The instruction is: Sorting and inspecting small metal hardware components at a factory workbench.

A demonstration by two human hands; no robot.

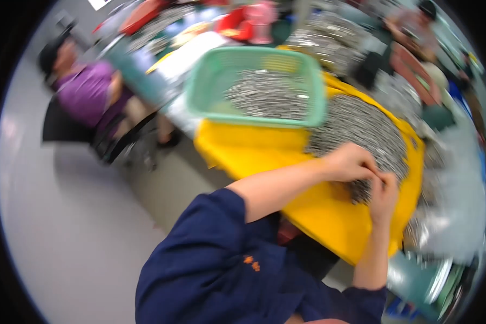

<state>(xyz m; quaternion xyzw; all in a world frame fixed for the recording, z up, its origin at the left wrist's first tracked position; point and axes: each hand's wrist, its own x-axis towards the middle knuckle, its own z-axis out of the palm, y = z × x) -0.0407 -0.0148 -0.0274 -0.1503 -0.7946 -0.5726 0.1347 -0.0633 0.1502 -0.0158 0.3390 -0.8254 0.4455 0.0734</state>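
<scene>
Both my hands meet above a broad heap of small, thin metal pieces [362, 127] spread over a yellow cloth [318, 216]. My left hand [349, 163] has its fingers pinched together, tips against those of my right hand [383, 191], which is closed in a pinch too. Whatever lies between the fingertips is too small and blurred to name. Beyond my left forearm stands a green plastic basket [256, 120], with more of the same slim metal pieces [267, 92] piled inside.
A person in purple [86, 89] sits on a black chair [65, 124] at the left. Clear plastic bags [329, 38] of metal pieces crowd the far side. Red containers [235, 24] stand at the back, and another person [416, 32] sits at the far right.
</scene>
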